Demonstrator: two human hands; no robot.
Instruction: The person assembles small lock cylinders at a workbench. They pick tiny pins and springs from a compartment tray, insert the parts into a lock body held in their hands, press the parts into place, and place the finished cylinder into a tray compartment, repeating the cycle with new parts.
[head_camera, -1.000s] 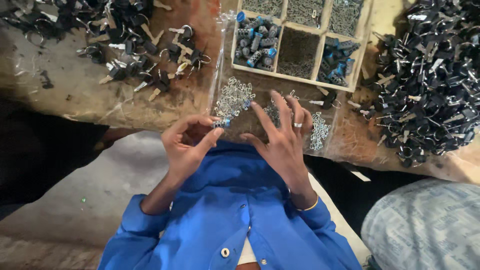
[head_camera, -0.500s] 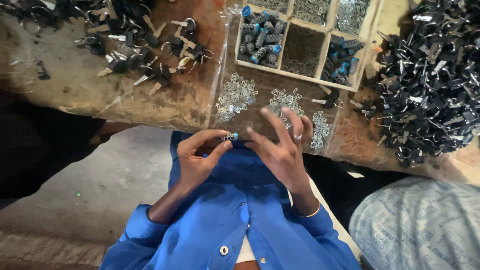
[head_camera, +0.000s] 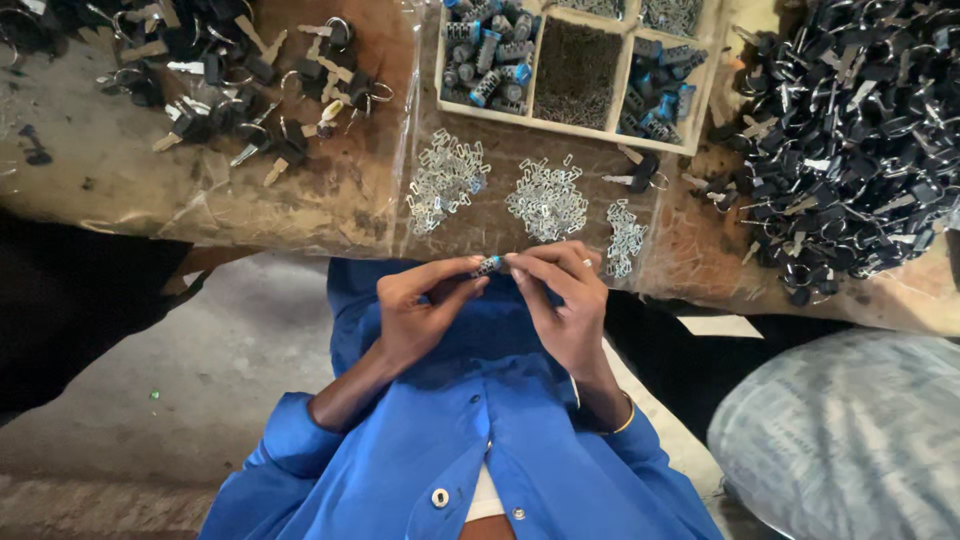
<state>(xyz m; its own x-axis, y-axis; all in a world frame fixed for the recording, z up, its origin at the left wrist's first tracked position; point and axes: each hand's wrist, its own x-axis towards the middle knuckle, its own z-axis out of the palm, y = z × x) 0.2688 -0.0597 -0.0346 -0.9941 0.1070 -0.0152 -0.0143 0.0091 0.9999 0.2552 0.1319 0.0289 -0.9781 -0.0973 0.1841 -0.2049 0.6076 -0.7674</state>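
Pinching from both sides, the left hand (head_camera: 420, 315) and the right hand (head_camera: 565, 300) meet over the blue shirt (head_camera: 470, 440), their fingertips closed on one small lock cylinder (head_camera: 490, 266), a short grey barrel with a blue end, held just short of the near edge of the workbench (head_camera: 120, 190). Three loose heaps of small silvery metal clips (head_camera: 545, 198) lie on that bench just beyond the cylinder, side by side. Behind the heaps sits a pale wooden tray (head_camera: 575, 125) split into compartments; five show, two of them full of more grey and blue cylinders, one of fine dark parts, and two at the back of silvery bits. Left of the tray, black-headed keys (head_camera: 250, 70) on rings are scattered, too many to count. Right of the tray rises a big pile of black keys (head_camera: 850, 140). A grey patterned cloth (head_camera: 840, 440) lies below that pile.
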